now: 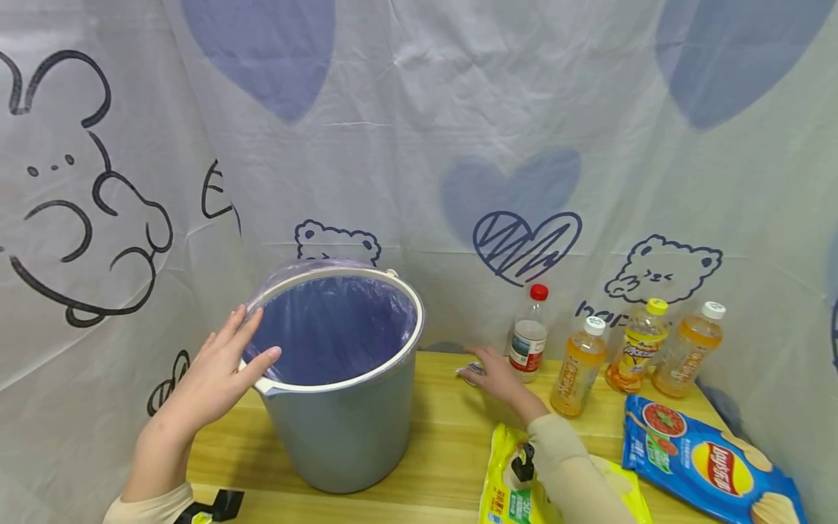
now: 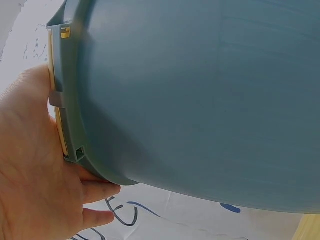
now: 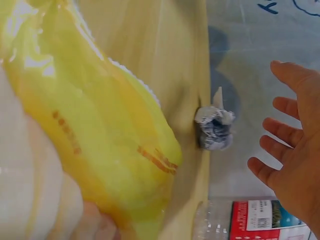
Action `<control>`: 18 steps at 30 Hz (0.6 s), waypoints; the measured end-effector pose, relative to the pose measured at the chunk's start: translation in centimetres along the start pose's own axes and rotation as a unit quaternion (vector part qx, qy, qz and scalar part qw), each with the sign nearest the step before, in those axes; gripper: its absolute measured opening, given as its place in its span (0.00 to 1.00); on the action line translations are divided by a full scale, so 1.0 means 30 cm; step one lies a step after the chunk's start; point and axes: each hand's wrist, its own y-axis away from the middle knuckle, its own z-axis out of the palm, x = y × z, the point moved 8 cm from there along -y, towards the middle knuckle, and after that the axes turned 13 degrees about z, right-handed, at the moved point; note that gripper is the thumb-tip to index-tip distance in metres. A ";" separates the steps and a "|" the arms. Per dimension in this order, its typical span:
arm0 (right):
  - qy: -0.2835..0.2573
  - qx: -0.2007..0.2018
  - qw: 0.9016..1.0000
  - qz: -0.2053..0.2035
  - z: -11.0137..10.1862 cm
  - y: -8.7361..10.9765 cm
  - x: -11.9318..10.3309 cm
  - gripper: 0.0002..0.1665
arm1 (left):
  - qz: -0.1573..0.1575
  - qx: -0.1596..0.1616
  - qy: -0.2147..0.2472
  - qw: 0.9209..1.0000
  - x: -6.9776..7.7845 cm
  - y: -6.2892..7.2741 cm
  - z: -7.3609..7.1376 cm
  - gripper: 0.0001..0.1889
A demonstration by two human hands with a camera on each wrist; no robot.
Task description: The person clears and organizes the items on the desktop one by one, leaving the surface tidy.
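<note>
A grey trash bin (image 1: 340, 437) with a white rim and a clear purplish liner (image 1: 327, 331) stands on the left of the wooden table. My left hand (image 1: 212, 375) rests against its left rim, fingers extended and thumb reaching over the edge. Seen from the left wrist, that hand (image 2: 35, 160) lies along the rim clip, with fingertips beyond it. At the table's back edge sits a small crumpled silvery wad (image 3: 215, 127). My right hand (image 1: 497, 375) reaches over it with fingers spread, holding nothing; the right wrist view shows a gap between them.
Right of the wad stand a red-capped bottle (image 1: 527, 342) and several bottles of orange drink (image 1: 579, 371). A blue Lay's chip bag (image 1: 710, 458) lies at the right. Beneath my right forearm is a yellow snack bag (image 1: 503, 473). A printed cloth (image 1: 406, 160) hangs behind.
</note>
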 end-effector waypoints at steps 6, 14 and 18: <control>0.010 -0.007 1.000 0.028 0.041 -0.027 0.030 0.32 | 0.000 0.001 -0.003 1.000 0.002 0.003 -0.004 0.41; 0.038 -0.031 0.996 0.079 0.088 -0.042 0.081 0.36 | -0.002 -0.003 -0.017 1.000 0.005 0.003 -0.003 0.41; 0.049 -0.031 0.995 0.085 0.098 -0.045 0.090 0.37 | -0.002 -0.003 -0.021 1.000 0.007 0.005 -0.002 0.41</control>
